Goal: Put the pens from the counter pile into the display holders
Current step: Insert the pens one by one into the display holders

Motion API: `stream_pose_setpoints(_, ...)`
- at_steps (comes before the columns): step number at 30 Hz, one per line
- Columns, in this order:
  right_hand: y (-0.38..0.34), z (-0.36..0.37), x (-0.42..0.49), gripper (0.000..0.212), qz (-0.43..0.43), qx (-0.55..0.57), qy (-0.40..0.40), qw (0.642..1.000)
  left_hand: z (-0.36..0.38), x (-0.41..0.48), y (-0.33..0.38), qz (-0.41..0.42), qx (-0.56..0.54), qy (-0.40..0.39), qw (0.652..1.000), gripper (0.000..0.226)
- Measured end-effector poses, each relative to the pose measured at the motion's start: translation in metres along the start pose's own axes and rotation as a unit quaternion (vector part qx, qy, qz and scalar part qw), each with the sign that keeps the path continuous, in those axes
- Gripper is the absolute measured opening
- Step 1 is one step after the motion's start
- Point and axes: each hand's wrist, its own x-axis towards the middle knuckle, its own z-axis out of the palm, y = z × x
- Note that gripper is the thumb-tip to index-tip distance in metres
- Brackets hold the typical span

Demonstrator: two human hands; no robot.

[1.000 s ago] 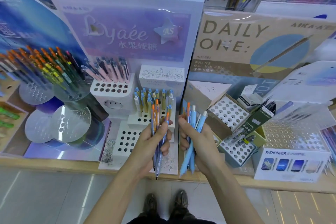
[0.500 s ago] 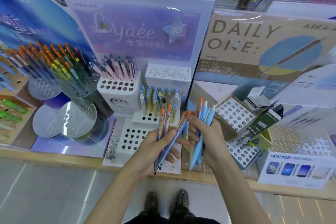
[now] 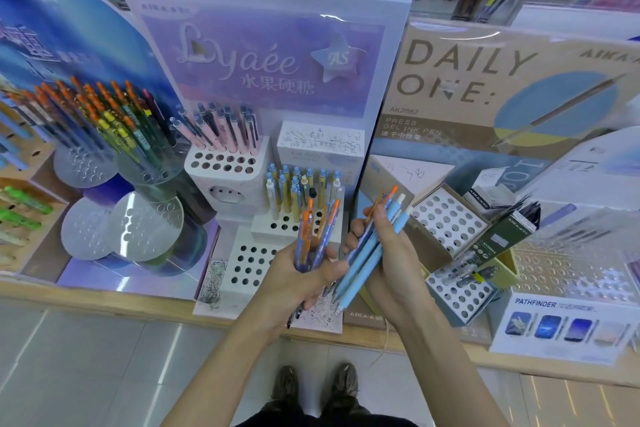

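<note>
So both hands are full of pens right in front of the displays. The left hand (image 3: 294, 282) grips a small bunch of blue pens with orange tops (image 3: 313, 236). Its fingers are curled around the barrels with the thumb laid across them, tops pointing up and away. The right hand (image 3: 394, 263) holds a bundle of light blue pens (image 3: 367, 260) with at least one orange-topped pen in it, and its fingers (image 3: 351, 241) are wrapped around the middle of the bundle. That bundle tilts, tips down toward the left hand, and the two bunches sit just beside each other. I can't tell whether they actually touch.

Both bunches are above the front edge of the wooden tabletop (image 3: 104, 298), right in front of the white stepped holder (image 3: 249, 263). Its lowest step shows only open holes, the middle step carries yellow-and-blue pens (image 3: 298, 191), and the top step has pink pens (image 3: 225, 132) in its back rows. Behind it stands the purple "Lyaée" sign (image 3: 263, 55).

On the left there's a round clear holder full of orange-topped pens (image 3: 104, 114). To the right sit a tan "DAILY ONE" board (image 3: 485, 80), a tilted box with a white holed insert (image 3: 446, 218) and a "PATHFINDER" box (image 3: 554, 322). Down below, the person's shoes (image 3: 315, 388) are on the tiled floor.
</note>
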Motion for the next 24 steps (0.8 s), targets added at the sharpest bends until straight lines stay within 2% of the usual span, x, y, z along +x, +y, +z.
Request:
stream_pose_setpoints(2, 0.002, 0.003, 0.001, 0.026, 0.003, 0.016, -0.003, 1.000, 0.001, 0.000, -0.001, 0.007, 0.031, 0.022, 0.999, 0.026)
stream_pose_setpoints(7, 0.007, 0.006, 0.002, 0.018, 0.007, 0.021, -0.052, 0.998, -0.003, 0.001, 0.003, 0.008, 0.054, 0.067, 0.996, 0.044)
stream_pose_setpoints(12, 0.019, 0.016, 0.006, 0.029, 0.024, 0.015, -0.031, 0.999, 0.001, -0.003, 0.003, 0.003, 0.046, 0.064, 0.997, 0.045)
stream_pose_setpoints(15, 0.023, 0.018, 0.006, 0.044, 0.034, -0.035, -0.046, 0.998, 0.002, -0.007, 0.002, 0.001, 0.012, 0.050, 0.999, 0.027)
stream_pose_setpoints(20, 0.029, 0.017, 0.004, 0.049, 0.021, -0.166, -0.092, 0.982, -0.002, -0.015, 0.000, 0.014, -0.031, 0.067, 0.997, 0.017)
stream_pose_setpoints(24, 0.037, 0.018, 0.007, 0.039, 0.005, -0.241, -0.098, 0.965, -0.008, -0.018, -0.003, 0.029, -0.036, 0.060, 0.997, 0.017)
